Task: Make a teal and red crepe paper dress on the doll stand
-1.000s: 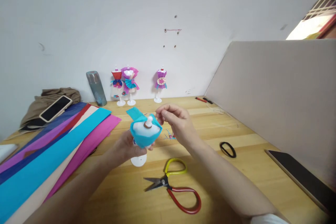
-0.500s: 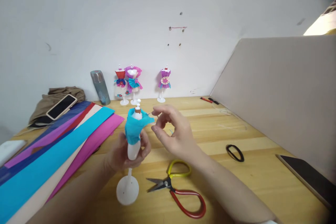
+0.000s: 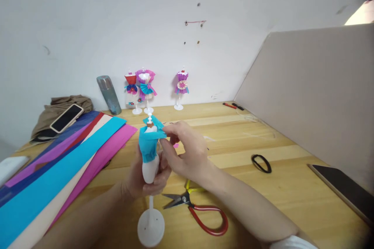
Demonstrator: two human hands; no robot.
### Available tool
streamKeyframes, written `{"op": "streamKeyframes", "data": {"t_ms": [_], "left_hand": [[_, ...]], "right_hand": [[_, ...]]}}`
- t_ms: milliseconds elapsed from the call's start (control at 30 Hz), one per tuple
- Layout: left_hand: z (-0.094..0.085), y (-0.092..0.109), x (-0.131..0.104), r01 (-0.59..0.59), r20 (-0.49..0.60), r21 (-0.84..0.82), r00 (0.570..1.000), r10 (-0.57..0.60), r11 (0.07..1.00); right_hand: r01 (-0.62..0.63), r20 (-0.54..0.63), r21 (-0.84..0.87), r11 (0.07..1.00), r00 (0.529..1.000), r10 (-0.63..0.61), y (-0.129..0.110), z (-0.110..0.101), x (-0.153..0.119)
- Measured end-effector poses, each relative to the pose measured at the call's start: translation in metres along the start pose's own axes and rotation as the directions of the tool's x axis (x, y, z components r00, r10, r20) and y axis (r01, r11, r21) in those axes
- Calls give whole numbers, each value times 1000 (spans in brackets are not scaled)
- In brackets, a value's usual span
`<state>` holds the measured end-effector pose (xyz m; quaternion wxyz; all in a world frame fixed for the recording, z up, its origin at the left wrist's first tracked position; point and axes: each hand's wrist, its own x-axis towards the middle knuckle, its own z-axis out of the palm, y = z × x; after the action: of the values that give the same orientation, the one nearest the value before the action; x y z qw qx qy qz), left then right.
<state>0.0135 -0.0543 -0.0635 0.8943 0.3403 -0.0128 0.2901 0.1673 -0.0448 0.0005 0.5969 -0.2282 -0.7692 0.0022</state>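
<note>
Mannequin (image 3: 150,171), upright above the counter (image 3: 233,151), is clasped at its torso by the left hand (image 3: 143,177), while the right hand (image 3: 184,155) pinches the teal crepe paper (image 3: 148,144) at the shoulder; judged best practice: steady left grip, gentle taut wrap.

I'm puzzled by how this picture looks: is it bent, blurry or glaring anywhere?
Head view: wide-lens bending curves the wooden table edge and grey partition; corners darken top right, beside an overexposed bright patch. Light is soft and even, shadows faint. The left hand, right hand and white mannequin with blue paper look sharp; the far dressed figurines are small, detail lost.
</note>
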Motion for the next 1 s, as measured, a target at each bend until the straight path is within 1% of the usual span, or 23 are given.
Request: {"op": "streamKeyframes", "data": {"t_ms": [167, 300, 433, 500, 567, 667, 767, 900, 1000], "left_hand": [[5, -1, 0, 40, 14, -39, 999, -40, 998], [3, -2, -1, 76, 49, -43, 996, -74, 996], [3, -2, -1, 96, 60, -57, 994, -93, 994], [6, -1, -1, 117, 53, -48, 992, -114, 992], [9, -1, -1, 127, 34, -28, 991, -126, 992], [12, -1, -1, 106, 9, -30, 994, -106, 994], [13, -2, 0, 89, 28, -45, 996, -88, 995], [14, -1, 0, 70, 27, -40, 997, -69, 997], [15, -1, -1, 99, 21, -33, 995, -98, 995]], "right_hand": [[40, -23, -34, 999, 999, -41, 5, 4, 0], [1, 11, -44, 999, 1000, -1, 6, 5, 0], [-10, -2, -2, 1000, 1000, 10, 1, 2, 2], [-52, -11, 39, 998, 999, 53, -2, 1, 4], [-131, 1, 94, 987, 991, 131, -5, 0, 6], [-253, 33, 188, 949, 967, 252, -5, -1, 7], [-338, 62, 273, 901, 940, 334, -3, -4, 8], [-401, 118, 379, 834, 915, 386, -6, -10, 9], [-421, 109, 364, 831, 905, 410, -11, -10, 11]]}}
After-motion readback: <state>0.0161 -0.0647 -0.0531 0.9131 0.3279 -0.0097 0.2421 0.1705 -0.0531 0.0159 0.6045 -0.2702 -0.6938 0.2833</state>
